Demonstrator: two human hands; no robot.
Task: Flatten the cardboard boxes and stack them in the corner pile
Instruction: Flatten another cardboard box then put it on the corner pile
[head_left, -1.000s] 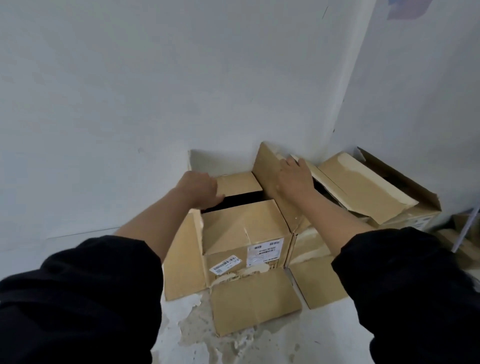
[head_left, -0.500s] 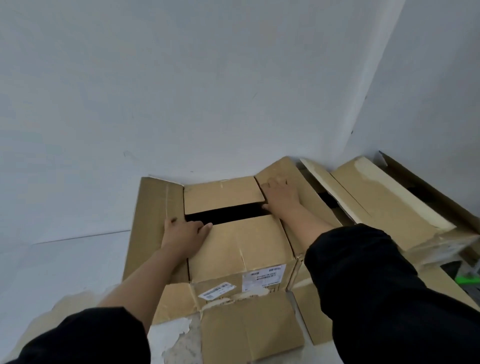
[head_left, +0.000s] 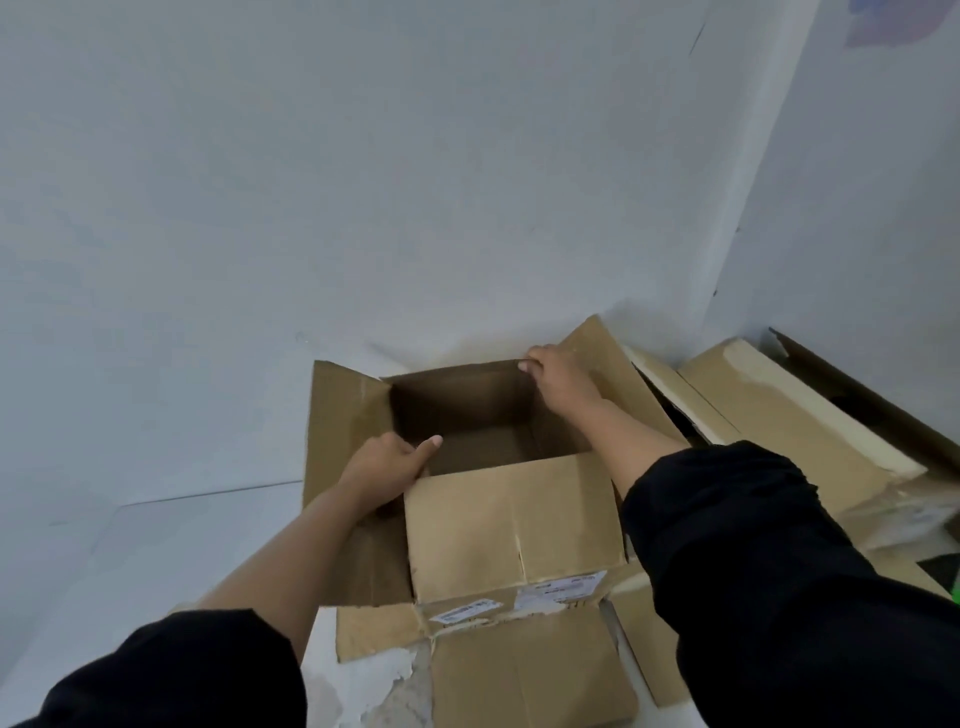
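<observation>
A brown cardboard box (head_left: 511, 525) stands open on the floor against the white wall, with white labels on its near side. Its dark inside shows, and flaps splay out to the left, right and front. My left hand (head_left: 387, 470) grips the box's left rim near the front corner, thumb pointing inward. My right hand (head_left: 558, 379) holds the far right corner of the rim, beside the right flap. To the right, more cardboard boxes (head_left: 789, 421) lie tilted in the corner.
White walls meet in a corner (head_left: 727, 291) at the right behind the boxes. The floor (head_left: 171, 551) is pale, with peeling patches near the front flap. A green object (head_left: 955, 592) shows at the right edge.
The two top flaps that nearly covered the box have been pulled apart, so the inside is exposed. My right hand moved to the far right corner; my left hand shifted onto the left rim.
</observation>
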